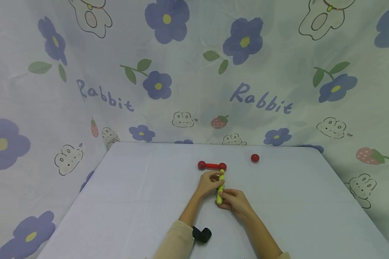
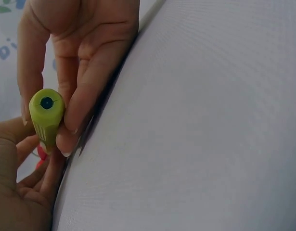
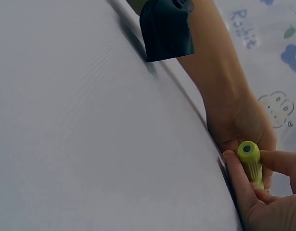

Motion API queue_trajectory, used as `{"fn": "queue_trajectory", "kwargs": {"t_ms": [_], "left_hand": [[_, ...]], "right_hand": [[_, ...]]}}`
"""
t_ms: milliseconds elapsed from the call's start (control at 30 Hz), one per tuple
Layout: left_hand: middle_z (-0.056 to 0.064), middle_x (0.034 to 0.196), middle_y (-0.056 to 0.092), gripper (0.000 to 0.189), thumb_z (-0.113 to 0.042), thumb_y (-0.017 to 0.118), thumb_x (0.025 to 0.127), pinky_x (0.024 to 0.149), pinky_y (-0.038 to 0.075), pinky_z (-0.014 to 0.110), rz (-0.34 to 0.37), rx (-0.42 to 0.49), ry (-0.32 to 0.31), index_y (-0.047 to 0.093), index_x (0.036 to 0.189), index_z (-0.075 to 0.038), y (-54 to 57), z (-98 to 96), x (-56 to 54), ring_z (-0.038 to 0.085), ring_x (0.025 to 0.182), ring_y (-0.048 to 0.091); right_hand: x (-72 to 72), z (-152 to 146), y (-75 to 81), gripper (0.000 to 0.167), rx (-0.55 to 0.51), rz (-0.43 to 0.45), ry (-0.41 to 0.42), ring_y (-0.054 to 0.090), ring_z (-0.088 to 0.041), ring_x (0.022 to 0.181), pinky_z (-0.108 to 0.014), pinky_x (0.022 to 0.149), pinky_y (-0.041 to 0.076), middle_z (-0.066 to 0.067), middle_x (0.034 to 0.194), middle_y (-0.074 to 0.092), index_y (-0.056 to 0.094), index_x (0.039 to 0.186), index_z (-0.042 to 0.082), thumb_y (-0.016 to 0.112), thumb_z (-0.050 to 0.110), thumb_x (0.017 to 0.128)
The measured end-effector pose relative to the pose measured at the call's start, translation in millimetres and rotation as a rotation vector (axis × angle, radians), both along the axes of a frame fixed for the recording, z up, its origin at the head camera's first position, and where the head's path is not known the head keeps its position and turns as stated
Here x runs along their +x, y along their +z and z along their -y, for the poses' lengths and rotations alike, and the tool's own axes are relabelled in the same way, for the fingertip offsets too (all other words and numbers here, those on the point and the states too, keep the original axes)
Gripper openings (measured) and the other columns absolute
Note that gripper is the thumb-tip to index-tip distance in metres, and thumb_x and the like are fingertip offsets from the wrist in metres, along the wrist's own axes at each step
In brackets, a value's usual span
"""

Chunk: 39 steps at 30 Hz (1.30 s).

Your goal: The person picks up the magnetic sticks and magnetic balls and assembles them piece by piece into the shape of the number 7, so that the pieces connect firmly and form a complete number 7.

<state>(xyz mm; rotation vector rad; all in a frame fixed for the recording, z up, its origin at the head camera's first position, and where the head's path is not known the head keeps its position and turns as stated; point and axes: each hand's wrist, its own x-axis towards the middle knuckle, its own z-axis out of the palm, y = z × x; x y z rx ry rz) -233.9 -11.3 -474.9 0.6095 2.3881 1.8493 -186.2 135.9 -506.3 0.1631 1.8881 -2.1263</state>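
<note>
both hands, left hand (image 1: 208,182) and right hand (image 1: 235,201), pinch the green stick (image 1: 220,187), grip clamped; a tilt could knock the red dumbbell piece (image 1: 212,166) away.

left hand (image 1: 209,183) and right hand (image 1: 235,201) together, fingers (image 2: 83,103) curled, pinching

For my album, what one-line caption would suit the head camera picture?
Both hands hold a yellow-green rod against a red dumbbell piece; a red ball sits apart.
</note>
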Motion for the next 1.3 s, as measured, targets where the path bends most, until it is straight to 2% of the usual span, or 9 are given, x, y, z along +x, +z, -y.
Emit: {"fn": "queue_trajectory", "kwargs": {"t_ms": [233,400,633,800,1000,1167,1233,1300], "left_hand": [[0.029,0.094,0.064,0.031,-0.001,0.065,0.082,0.058,0.046,0.015,-0.019,-0.004,0.003,0.060,0.110,0.013,0.0,-0.3,1.6,0.037,0.078,0.063],[0.029,0.096,0.064,0.033,0.000,0.065,0.082,0.056,0.045,0.015,-0.008,-0.014,0.006,0.060,0.112,0.012,-4.8,-0.9,-1.2,0.035,0.077,0.062],[0.022,0.095,0.068,0.035,-0.007,0.070,0.080,0.055,0.047,0.016,-0.019,-0.028,0.041,0.064,0.113,0.005,-38.7,-5.9,-19.3,0.029,0.074,0.066],[0.018,0.094,0.069,0.035,-0.012,0.071,0.080,0.057,0.049,0.018,-0.019,-0.041,0.051,0.066,0.113,-0.001,-44.0,-5.3,-22.7,0.020,0.073,0.066],[0.022,0.095,0.068,0.035,-0.008,0.070,0.081,0.055,0.047,0.015,-0.026,-0.031,0.045,0.064,0.113,0.004,-40.7,-5.7,-21.5,0.027,0.074,0.066],[0.029,0.095,0.066,0.034,0.000,0.067,0.081,0.054,0.046,0.015,-0.011,-0.002,0.015,0.061,0.112,0.011,-19.0,-2.9,-9.5,0.038,0.076,0.065],[0.031,0.095,0.065,0.034,0.001,0.067,0.081,0.055,0.047,0.016,-0.010,0.002,0.012,0.061,0.111,0.013,-9.9,-1.4,-4.2,0.038,0.076,0.065],[0.031,0.096,0.064,0.033,0.000,0.066,0.081,0.057,0.048,0.017,-0.010,-0.001,0.012,0.060,0.111,0.013,-5.5,-0.5,-1.1,0.037,0.077,0.065]], "right_hand": [[-2.2,2,0.4,0.048,0.007,-0.001,-0.044,0.069,-0.025,0.081,-0.036,0.072,0.056,-0.024,0.107,0.061,0.046,0.123,-0.018,0.062,0.013,0.090],[-3.9,2,1.4,0.045,-0.001,0.021,-0.054,0.069,-0.023,0.079,-0.035,0.072,0.056,-0.021,0.101,0.064,0.048,0.121,-0.018,0.061,0.012,0.090],[-4.8,2,3.1,0.043,0.002,0.031,-0.046,0.069,-0.023,0.078,-0.034,0.070,0.057,-0.020,0.098,0.065,0.049,0.119,-0.018,0.060,0.013,0.091],[-5.0,2,3.6,0.042,0.007,0.032,-0.048,0.069,-0.023,0.077,-0.035,0.069,0.057,-0.017,0.094,0.066,0.050,0.118,-0.018,0.060,0.013,0.091],[-5.8,2,4.5,0.039,0.025,0.048,-0.057,0.069,-0.023,0.076,-0.035,0.068,0.057,-0.014,0.085,0.067,0.052,0.114,-0.017,0.059,0.014,0.092],[-4.9,3,6.1,0.038,0.029,0.058,-0.066,0.070,-0.024,0.076,-0.035,0.069,0.057,-0.015,0.086,0.066,0.053,0.112,-0.016,0.059,0.015,0.092],[-4.9,4,6.9,0.037,0.029,0.061,-0.070,0.070,-0.024,0.076,-0.035,0.068,0.057,-0.014,0.086,0.066,0.054,0.112,-0.016,0.059,0.014,0.092],[-4.9,4,7.6,0.036,0.033,0.063,-0.073,0.070,-0.024,0.075,-0.035,0.068,0.057,-0.014,0.084,0.067,0.054,0.111,-0.016,0.059,0.014,0.092]]}}
